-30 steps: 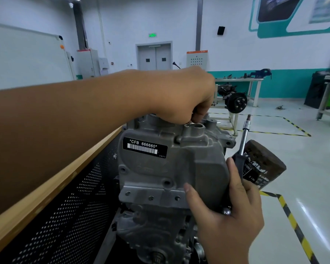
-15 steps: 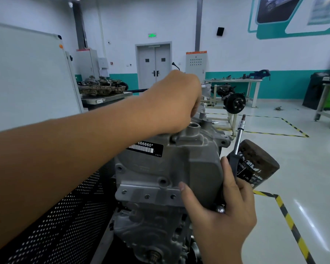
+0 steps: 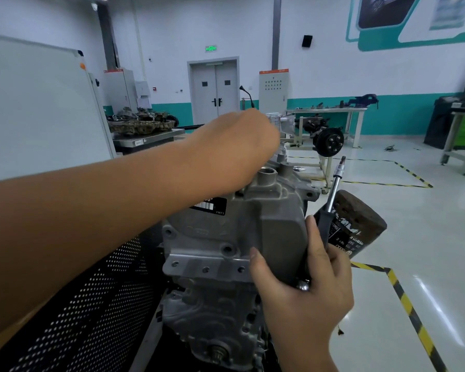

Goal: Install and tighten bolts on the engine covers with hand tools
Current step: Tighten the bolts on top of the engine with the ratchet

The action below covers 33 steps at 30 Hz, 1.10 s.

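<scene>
Above the right hand [image 3: 304, 288] bracing the engine cover [image 3: 234, 234] and gripping the driver [image 3: 330, 208], left hand [image 3: 236, 151] has shifted rearward; fingers hidden, state indeterminable, likely seating a bolt.

The engine cover [image 3: 234, 237] stands between a perforated panel [image 3: 91, 304] left and an oil filter [image 3: 357, 224] right.

Auto training workshop — engine block [image 3: 226, 251] on a stand, brake hub assembly [image 3: 329, 142], steel workbench with vise [image 3: 365, 99], yellow-black floor tape [image 3: 411, 310], whiteboard [image 3: 38, 108], electrical cabinet [image 3: 273, 89].
</scene>
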Each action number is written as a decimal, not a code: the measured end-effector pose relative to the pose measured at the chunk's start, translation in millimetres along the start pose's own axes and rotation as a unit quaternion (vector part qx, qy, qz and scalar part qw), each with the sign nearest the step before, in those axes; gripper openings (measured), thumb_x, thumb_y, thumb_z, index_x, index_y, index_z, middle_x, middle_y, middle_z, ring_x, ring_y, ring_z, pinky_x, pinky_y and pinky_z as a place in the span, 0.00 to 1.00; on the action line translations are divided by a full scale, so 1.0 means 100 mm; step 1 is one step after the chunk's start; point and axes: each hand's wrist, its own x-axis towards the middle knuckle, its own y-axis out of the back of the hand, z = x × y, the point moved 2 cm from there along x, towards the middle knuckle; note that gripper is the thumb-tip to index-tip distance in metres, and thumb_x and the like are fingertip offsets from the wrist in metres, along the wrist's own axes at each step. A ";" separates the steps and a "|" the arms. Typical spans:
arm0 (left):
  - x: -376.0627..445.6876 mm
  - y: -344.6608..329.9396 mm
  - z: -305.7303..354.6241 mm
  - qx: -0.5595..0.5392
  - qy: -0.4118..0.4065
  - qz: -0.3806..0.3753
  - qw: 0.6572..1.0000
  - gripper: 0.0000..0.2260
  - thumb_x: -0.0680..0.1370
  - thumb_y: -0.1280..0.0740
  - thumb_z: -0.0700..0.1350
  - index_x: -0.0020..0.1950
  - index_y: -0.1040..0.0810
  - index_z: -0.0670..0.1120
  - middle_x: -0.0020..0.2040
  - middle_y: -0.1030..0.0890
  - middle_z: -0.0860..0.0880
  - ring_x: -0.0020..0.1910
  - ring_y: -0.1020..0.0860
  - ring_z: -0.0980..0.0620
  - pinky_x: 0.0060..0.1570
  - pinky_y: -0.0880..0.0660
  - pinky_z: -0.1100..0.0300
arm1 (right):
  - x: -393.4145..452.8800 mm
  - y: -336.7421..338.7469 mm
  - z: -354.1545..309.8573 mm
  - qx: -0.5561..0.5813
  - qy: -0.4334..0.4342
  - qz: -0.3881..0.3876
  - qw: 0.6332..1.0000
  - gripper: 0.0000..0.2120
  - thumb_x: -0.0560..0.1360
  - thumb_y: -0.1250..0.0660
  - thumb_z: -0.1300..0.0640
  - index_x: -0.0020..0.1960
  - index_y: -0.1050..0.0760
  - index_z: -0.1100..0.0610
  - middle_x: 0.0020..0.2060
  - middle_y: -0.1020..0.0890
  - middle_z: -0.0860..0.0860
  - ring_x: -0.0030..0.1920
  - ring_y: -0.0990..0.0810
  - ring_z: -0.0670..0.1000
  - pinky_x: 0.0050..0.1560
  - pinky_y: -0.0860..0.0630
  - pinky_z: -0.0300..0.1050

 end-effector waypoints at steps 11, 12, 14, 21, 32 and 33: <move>0.03 0.05 0.06 -0.042 0.030 0.008 0.999 0.21 0.74 0.31 0.28 0.30 0.39 0.44 0.31 0.34 0.47 0.28 0.33 0.52 0.33 0.33 0.54 | -0.02 -0.06 -0.02 -0.046 0.017 0.052 0.997 0.33 0.60 0.19 0.51 0.63 0.18 0.58 0.48 0.21 0.58 0.40 0.21 0.53 0.35 0.19 0.50; 0.03 0.05 0.07 -0.040 0.027 0.005 0.999 0.21 0.73 0.32 0.27 0.30 0.40 0.44 0.31 0.35 0.47 0.28 0.35 0.52 0.32 0.35 0.55 | -0.03 -0.08 -0.02 -0.046 0.008 0.055 0.997 0.32 0.60 0.19 0.51 0.63 0.18 0.58 0.48 0.22 0.57 0.40 0.21 0.53 0.35 0.19 0.51; 0.04 0.05 0.06 -0.042 0.014 -0.006 0.999 0.22 0.72 0.33 0.27 0.30 0.41 0.45 0.31 0.35 0.48 0.28 0.35 0.53 0.29 0.40 0.60 | -0.05 -0.10 -0.02 -0.048 -0.016 0.055 0.997 0.33 0.59 0.19 0.52 0.63 0.17 0.57 0.48 0.23 0.56 0.40 0.21 0.53 0.36 0.19 0.52; 0.02 0.02 0.05 0.043 -0.028 -0.022 0.998 0.11 0.78 0.35 0.37 0.43 0.37 0.44 0.37 0.41 0.48 0.32 0.38 0.53 0.35 0.34 0.54 | 0.00 0.01 -0.10 -0.101 -0.037 -0.026 0.994 0.40 0.61 0.23 0.36 0.70 0.26 0.46 0.54 0.22 0.53 0.49 0.21 0.50 0.44 0.16 0.52; 0.16 0.08 -0.07 0.010 0.006 -0.136 0.991 0.09 0.80 0.36 0.39 0.39 0.29 0.45 0.35 0.27 0.49 0.31 0.29 0.54 0.28 0.37 0.61 | -0.06 -0.12 -0.09 -0.048 -0.036 0.064 0.996 0.35 0.59 0.18 0.54 0.66 0.21 0.51 0.44 0.22 0.50 0.38 0.24 0.47 0.38 0.22 0.40; 0.18 0.09 -0.08 0.008 0.007 -0.140 0.990 0.10 0.81 0.36 0.40 0.39 0.29 0.45 0.35 0.27 0.49 0.31 0.29 0.54 0.27 0.38 0.61 | -0.07 -0.14 -0.09 -0.050 -0.038 0.073 0.995 0.35 0.59 0.18 0.54 0.65 0.20 0.52 0.45 0.22 0.49 0.38 0.22 0.49 0.38 0.21 0.43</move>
